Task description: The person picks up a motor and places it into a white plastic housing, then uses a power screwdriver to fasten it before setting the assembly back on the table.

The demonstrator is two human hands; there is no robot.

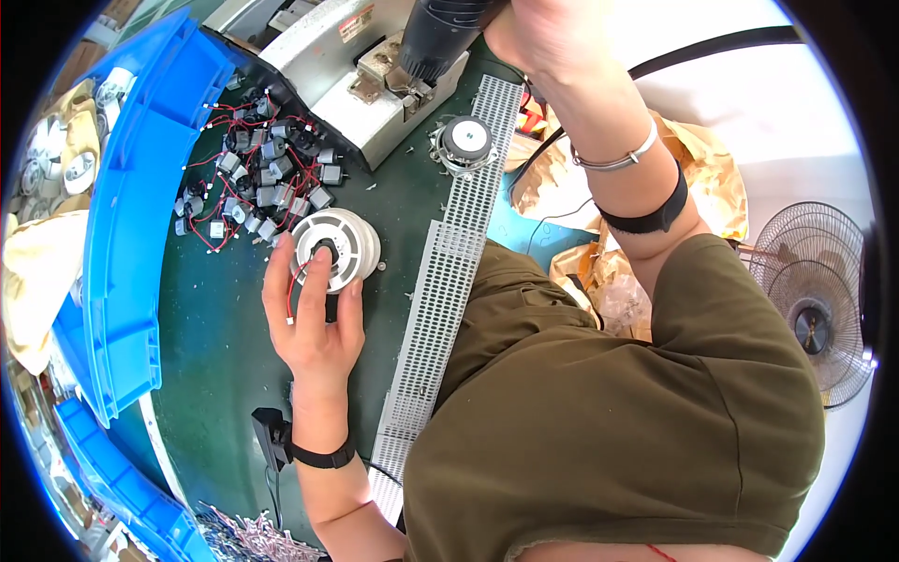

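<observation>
My left hand (316, 323) has its fingers bent round a white round plastic housing (361, 234) on the green bench. One fingertip lies at the housing's centre, by a small black part; a short red wire with a white plug hangs between the fingers. At the top, my right hand (538, 33) is closed round a black power screwdriver (438, 42), partly cut off by the frame edge. The screwdriver's nose points down at the metal screw feeder (389, 80); its tip is hard to make out there. Beyond the housing lies a heap of small grey motors (272, 173) with red wires.
A long perforated white strip (435, 272) runs along the bench edge, with a round black-and-white part (466, 140) beside it. Blue bins (131, 215) stand at left. A black strapped device (272, 436) sits beside my left wrist. A fan (813, 309) stands at right.
</observation>
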